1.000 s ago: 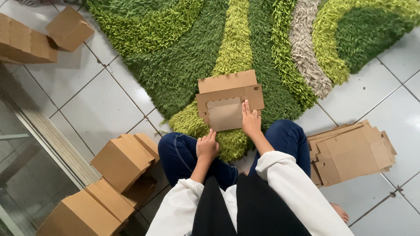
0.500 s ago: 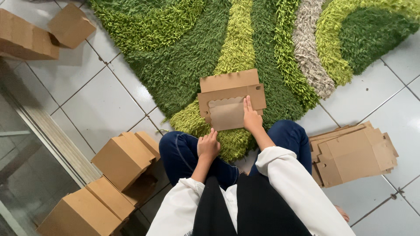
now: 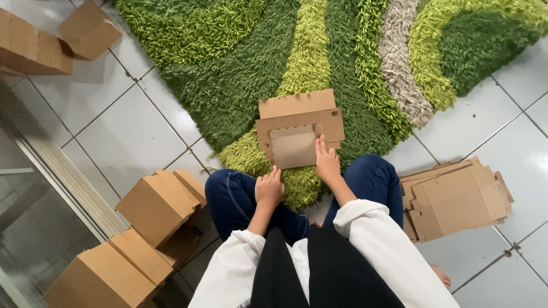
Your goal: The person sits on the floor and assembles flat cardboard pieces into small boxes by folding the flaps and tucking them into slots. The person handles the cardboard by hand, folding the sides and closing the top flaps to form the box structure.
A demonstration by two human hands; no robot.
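Observation:
A flat, unfolded cardboard box blank [image 3: 297,128] lies on the green shag rug [image 3: 228,74] in front of my knees. My right hand [image 3: 326,162] rests flat on its lower right edge, fingers stretched out. My left hand [image 3: 269,187] sits on my left knee just below the blank's lower left corner, fingers loosely curled and holding nothing. I am kneeling in blue jeans with white sleeves.
A stack of flat cardboard blanks [image 3: 456,197] lies on the white tile floor at my right. Two assembled boxes [image 3: 157,205] [image 3: 103,276] stand at my left. More boxes [image 3: 34,48] [image 3: 88,28] sit at the top left. A glass door track [image 3: 63,177] runs along the left.
Both hands and the blank stay almost where they were; only the camera view shifts slightly.

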